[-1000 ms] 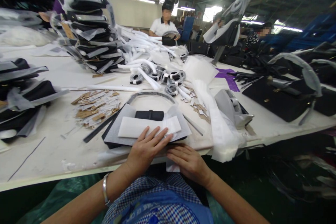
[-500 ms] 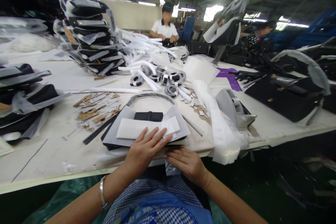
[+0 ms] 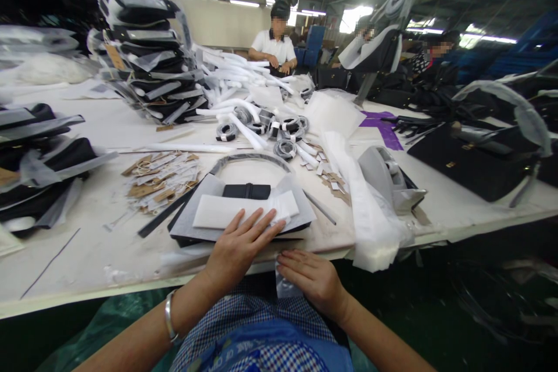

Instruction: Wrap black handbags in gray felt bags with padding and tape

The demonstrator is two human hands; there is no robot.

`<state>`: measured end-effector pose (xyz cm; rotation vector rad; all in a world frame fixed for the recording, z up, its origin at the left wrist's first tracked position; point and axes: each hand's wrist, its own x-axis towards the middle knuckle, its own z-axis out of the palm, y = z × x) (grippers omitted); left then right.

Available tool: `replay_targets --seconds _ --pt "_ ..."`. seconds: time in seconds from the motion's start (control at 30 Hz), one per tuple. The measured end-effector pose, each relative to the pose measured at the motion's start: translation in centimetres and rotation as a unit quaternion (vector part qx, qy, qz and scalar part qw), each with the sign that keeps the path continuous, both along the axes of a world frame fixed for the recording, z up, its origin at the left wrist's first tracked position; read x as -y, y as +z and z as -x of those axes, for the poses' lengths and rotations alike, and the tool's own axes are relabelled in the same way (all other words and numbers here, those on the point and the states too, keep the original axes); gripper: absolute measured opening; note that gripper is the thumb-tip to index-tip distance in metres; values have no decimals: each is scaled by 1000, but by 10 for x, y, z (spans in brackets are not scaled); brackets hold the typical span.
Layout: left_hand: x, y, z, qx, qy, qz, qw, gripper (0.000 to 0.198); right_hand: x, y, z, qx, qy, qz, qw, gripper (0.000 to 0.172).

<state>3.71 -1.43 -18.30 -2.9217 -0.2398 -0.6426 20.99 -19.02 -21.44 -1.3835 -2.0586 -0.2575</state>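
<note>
A black handbag [image 3: 188,237] lies flat in front of me, mostly covered by a sheet of white tissue paper [image 3: 208,190]. On it rests a folded white foam strip [image 3: 218,213], below a black strap tab [image 3: 246,191]. The bag's handle [image 3: 257,157], wrapped in clear film, arches away from me. My left hand [image 3: 244,244] presses flat on the strip and the bag's near edge, fingers spread. At the table edge, my right hand [image 3: 311,276] has its fingers together on a small piece of clear plastic [image 3: 286,288]; its thumb is hidden.
Tags [image 3: 163,183] with strings lie left of the bag. Coiled straps [image 3: 285,148] and white foam tubes [image 3: 235,81] lie behind it. A tape dispenser [image 3: 383,171] and white foam sheeting [image 3: 370,221] are on the right. Stacked bags [image 3: 146,52] stand far left. A person [image 3: 276,46] works opposite.
My right hand has shifted slightly down, with the clear plastic. My left hand stays on the foam strip. The person opposite has moved their head and hands a little.
</note>
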Motion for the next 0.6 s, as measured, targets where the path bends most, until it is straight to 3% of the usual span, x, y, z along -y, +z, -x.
replay_targets --seconds 0.27,0.6 --pt "0 0 -2 -5 2 8 1000 58 6 10 6 1 8 5 1000 28" --pt "3 0 -4 9 -3 15 1000 49 -16 73 -6 79 -3 -12 997 23"
